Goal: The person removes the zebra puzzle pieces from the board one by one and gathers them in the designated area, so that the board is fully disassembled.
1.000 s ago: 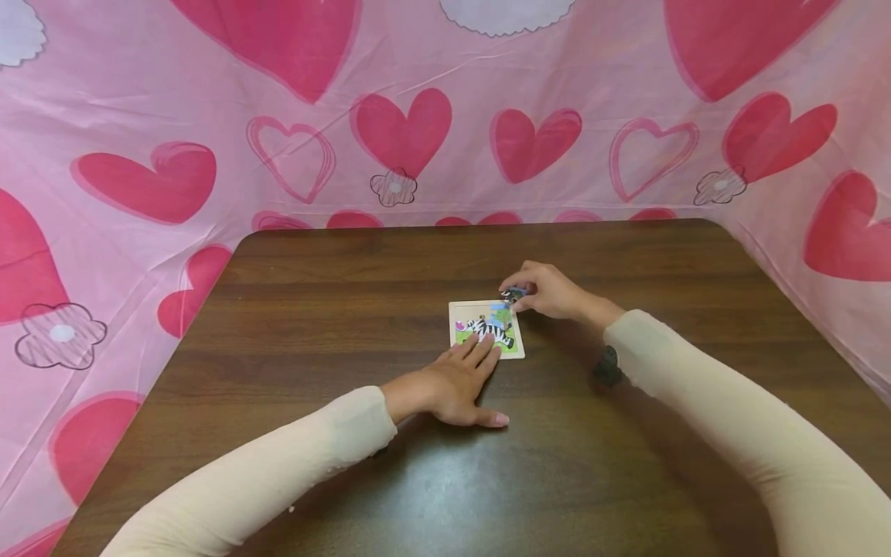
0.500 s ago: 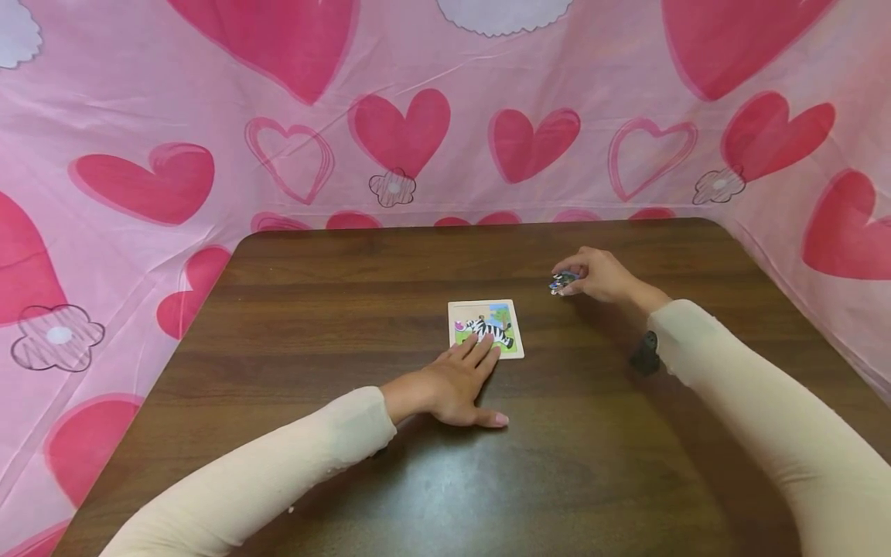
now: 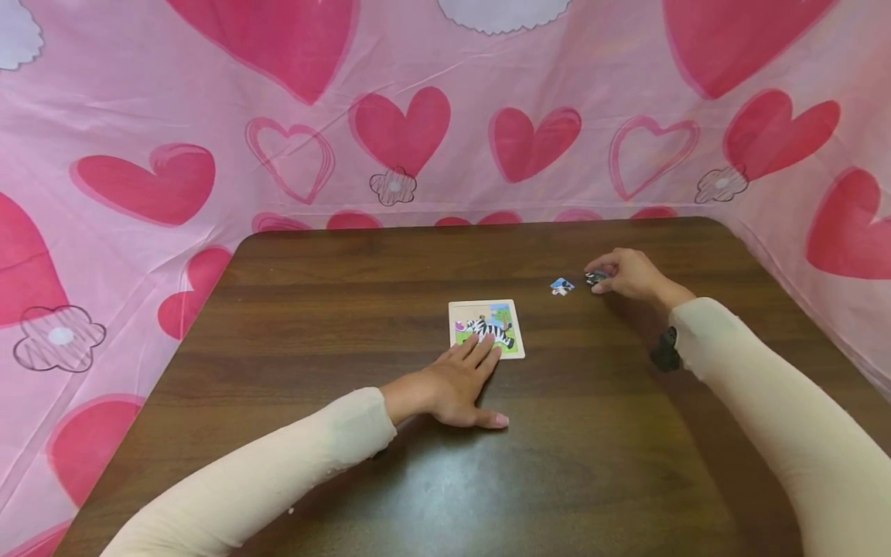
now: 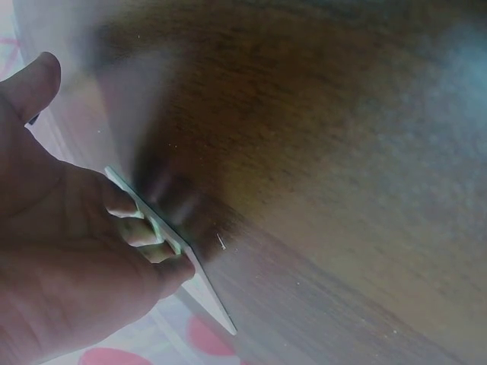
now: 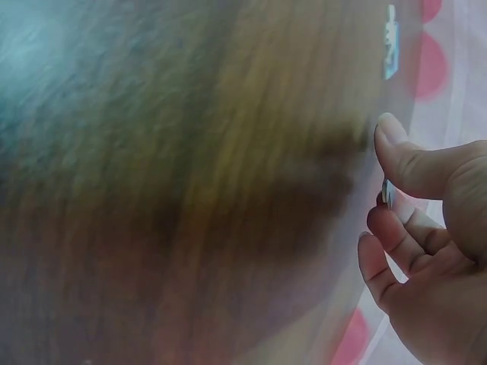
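Observation:
A small square jigsaw puzzle board with a zebra picture lies mid-table. My left hand rests on its near edge, fingers spread and straight, thumb out to the side; in the left wrist view the fingertips press on the board. To the right, my right hand pinches a dark puzzle piece between thumb and fingers, close over the table. In the right wrist view only a thin edge of that piece shows. A blue and white puzzle piece lies on the table, left of the right hand.
The brown wooden table has rounded far corners. A pink cloth printed with hearts hangs behind and on both sides. Tiny pale specks lie on the tabletop.
My right hand has moved right, away from the board, with pieces in its fingers. One blue and white piece now lies on the table. The left hand has stayed in place.

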The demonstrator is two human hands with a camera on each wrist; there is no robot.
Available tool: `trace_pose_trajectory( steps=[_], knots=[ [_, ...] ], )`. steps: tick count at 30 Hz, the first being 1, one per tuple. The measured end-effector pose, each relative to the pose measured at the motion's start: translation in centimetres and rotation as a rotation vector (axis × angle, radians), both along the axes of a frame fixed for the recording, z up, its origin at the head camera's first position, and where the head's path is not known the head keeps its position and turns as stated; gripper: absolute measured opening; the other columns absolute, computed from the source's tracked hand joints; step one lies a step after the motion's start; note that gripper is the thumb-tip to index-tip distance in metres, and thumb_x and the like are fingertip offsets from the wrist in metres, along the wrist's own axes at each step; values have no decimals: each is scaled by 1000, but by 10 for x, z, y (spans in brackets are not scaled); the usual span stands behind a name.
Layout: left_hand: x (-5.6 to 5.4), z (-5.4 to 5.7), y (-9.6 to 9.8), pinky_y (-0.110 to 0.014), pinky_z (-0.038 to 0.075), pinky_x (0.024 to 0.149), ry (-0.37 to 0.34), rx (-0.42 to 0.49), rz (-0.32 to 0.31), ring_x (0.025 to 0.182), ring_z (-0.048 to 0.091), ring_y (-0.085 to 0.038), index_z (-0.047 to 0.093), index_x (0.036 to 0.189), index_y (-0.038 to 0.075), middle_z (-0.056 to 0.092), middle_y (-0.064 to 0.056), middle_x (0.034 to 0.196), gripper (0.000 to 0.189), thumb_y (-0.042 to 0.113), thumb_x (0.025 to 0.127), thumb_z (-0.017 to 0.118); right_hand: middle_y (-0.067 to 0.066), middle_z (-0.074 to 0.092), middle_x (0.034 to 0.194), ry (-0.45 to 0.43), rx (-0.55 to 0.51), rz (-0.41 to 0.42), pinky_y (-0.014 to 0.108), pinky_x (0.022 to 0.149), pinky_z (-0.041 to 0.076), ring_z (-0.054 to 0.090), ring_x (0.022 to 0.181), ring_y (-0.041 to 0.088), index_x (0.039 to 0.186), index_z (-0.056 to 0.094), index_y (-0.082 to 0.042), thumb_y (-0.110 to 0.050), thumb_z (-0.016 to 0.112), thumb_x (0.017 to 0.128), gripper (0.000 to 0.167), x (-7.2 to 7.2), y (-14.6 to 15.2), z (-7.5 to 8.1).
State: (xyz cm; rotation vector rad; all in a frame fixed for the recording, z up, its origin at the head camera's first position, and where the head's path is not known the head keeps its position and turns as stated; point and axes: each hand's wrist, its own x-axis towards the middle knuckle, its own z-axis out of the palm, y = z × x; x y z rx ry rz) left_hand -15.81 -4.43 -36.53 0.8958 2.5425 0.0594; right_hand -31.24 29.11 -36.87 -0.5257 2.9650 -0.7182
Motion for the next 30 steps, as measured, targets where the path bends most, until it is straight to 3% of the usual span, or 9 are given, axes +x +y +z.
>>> trace_pose_trajectory(
  steps=[7, 15, 21, 30],
  knots=[
    [-1, 0, 0, -41, 6, 118, -4, -2, -2, 147, -7, -25, 4, 156, 14, -7, -5, 162, 101, 72, 85, 48, 13, 50, 85, -48, 17, -1, 37, 70, 39, 47, 82, 27, 117, 67, 2, -14, 76, 83, 39, 3, 0, -2],
    [0, 1, 0, -40, 6, 118, -3, -11, -4, 147, -8, -24, 3, 156, 14, -7, -4, 162, 102, 73, 85, 47, 15, 54, 89, -7, -18, -3, 40, 73, 41, 51, 84, 28, 117, 67, 1, -12, 76, 83, 38, 4, -5, 0],
    [0, 1, 0, -40, 6, 118, -10, -7, 1, 147, -7, -24, 3, 156, 14, -7, -4, 162, 102, 72, 85, 47, 18, 59, 95, 7, -92, 22, 38, 73, 43, 53, 87, 29, 120, 66, 0, -10, 76, 82, 40, 6, -23, 3],
    [-1, 2, 1, -40, 5, 118, -27, -13, 5, 147, -9, -24, 1, 156, 14, -9, -4, 162, 102, 73, 85, 47, 18, 61, 100, -52, -164, 115, 38, 77, 46, 53, 88, 27, 122, 65, -1, -9, 75, 83, 41, 15, -65, 6]
  ],
)
